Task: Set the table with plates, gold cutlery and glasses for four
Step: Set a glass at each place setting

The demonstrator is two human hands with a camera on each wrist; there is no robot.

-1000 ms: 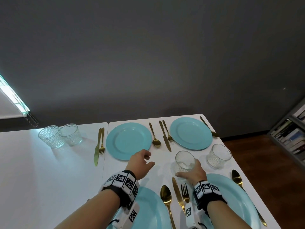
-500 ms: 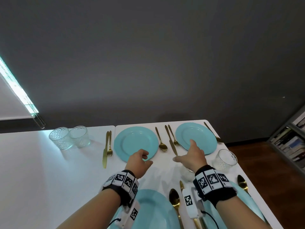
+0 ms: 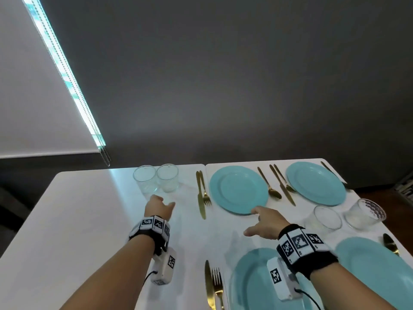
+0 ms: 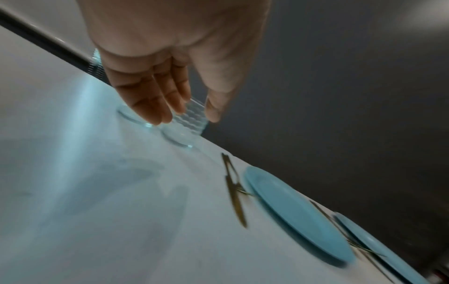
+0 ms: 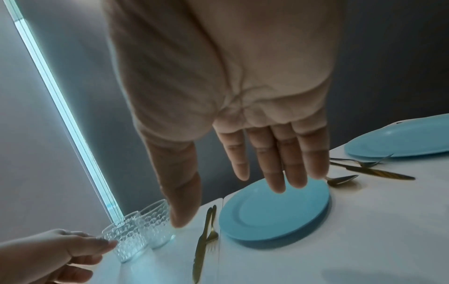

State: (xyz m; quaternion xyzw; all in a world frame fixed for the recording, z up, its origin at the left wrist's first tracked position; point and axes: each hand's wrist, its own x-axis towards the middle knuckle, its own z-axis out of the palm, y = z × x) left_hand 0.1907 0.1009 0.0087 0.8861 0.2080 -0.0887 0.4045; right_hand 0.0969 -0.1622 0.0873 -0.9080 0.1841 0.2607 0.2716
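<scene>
Two clear patterned glasses (image 3: pixel 144 179) (image 3: pixel 167 177) stand side by side at the table's far edge. My left hand (image 3: pixel 159 205) reaches at them with fingers and thumb spread. In the left wrist view, the left hand (image 4: pixel 189 113) brackets one glass (image 4: pixel 194 124) without closing on it. My right hand (image 3: pixel 260 222) hovers flat and empty at the near rim of the far left blue plate (image 3: pixel 238 189). Two more glasses (image 3: pixel 327 218) (image 3: pixel 365 214) stand at the right between the plates. Gold knife and fork (image 3: pixel 201 193) lie left of that plate.
The white table (image 3: pixel 78 220) also holds a far right plate (image 3: pixel 315 183), two near plates (image 3: pixel 252 280) (image 3: pixel 375 271), and gold cutlery (image 3: pixel 279 184) (image 3: pixel 212 285) between them. A gold spoon (image 3: pixel 390 243) lies by the right edge. A window blind hangs at the left.
My right hand let go of the glass at the right and swung left to the far left plate. My left hand travelled forward and left to the two far glasses.
</scene>
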